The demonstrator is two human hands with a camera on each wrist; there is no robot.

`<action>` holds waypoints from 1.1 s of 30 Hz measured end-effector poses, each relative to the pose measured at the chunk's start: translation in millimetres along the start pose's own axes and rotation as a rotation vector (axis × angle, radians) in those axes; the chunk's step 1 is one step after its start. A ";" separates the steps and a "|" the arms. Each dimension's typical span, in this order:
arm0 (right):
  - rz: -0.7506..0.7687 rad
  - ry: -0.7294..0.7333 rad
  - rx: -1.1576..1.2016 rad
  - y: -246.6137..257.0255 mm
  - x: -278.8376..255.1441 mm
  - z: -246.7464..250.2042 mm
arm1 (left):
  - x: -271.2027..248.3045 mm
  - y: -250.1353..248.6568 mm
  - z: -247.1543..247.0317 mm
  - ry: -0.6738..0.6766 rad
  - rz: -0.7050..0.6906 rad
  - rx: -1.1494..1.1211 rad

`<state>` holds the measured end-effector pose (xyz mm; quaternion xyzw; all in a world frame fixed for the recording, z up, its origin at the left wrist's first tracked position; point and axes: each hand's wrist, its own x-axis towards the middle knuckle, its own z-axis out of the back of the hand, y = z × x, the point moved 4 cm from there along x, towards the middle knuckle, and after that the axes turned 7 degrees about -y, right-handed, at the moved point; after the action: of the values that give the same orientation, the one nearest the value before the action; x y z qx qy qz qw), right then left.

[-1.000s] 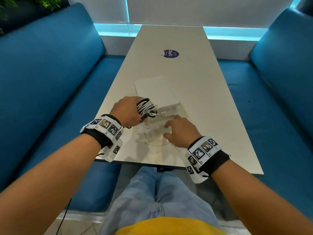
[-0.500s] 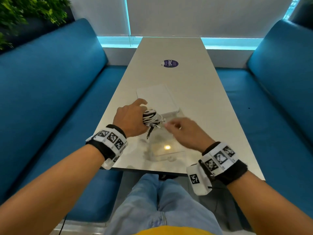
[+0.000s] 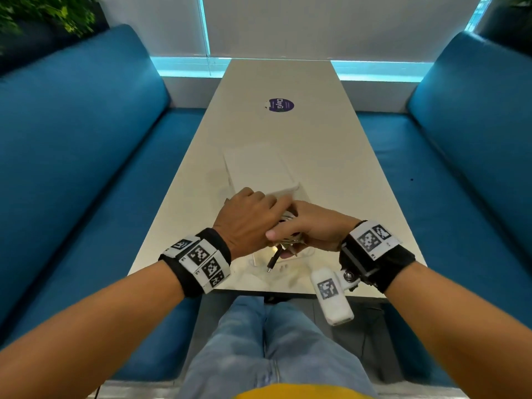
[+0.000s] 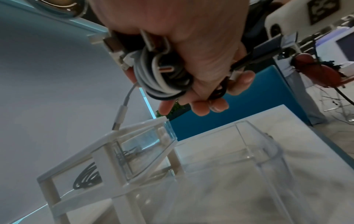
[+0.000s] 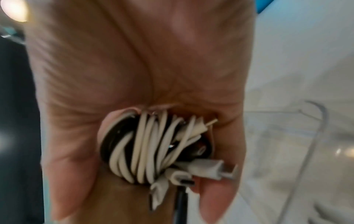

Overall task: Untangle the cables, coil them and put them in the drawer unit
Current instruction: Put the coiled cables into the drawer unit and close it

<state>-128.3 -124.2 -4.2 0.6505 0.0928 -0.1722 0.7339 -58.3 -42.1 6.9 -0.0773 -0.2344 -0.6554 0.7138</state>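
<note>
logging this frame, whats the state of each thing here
cable bundle: coiled, held over the drawer
left hand: grips the bundle
right hand: grips the bundle
clear drawer: pulled out, open
drawer unit: black coiled cable inside
black connector end: dangling loose

Cool daylight enters through the blinds at the top of the head view, whose edges bow with wide-angle distortion. A small glare spot sits on the table near the hands. Both wrist views are soft, the right one heavily blurred.
</note>
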 end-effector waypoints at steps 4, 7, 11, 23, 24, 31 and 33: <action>-0.055 -0.033 -0.014 -5.7 1.2 -2.2 | -3.2 -3.0 -3.2 -0.065 -0.057 0.054; -0.041 -0.153 -0.138 -4.3 1.7 -2.2 | -5.9 -2.5 -9.7 -0.104 -0.045 0.039; -0.041 -0.186 -0.254 -3.5 2.3 -4.2 | -9.2 -4.1 -12.3 -0.106 0.033 -0.019; 0.002 -0.261 -0.169 -1.6 1.8 -12.5 | -6.4 0.2 -7.9 -0.148 -0.054 -0.007; 0.019 -0.291 -0.189 -2.3 2.7 -12.3 | -5.7 1.3 -8.5 -0.091 -0.029 -0.058; -0.147 -0.422 -0.583 -35.9 2.1 15.4 | -6.4 44.5 -14.3 0.338 0.306 -0.370; -0.198 -0.443 -0.763 -40.4 2.2 16.8 | -7.7 61.2 -20.8 0.370 0.405 -0.400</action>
<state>-142.9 -144.9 -40.0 0.2687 0.0523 -0.3302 0.9034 5.8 -35.9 -2.7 -0.1406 0.0525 -0.5363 0.8306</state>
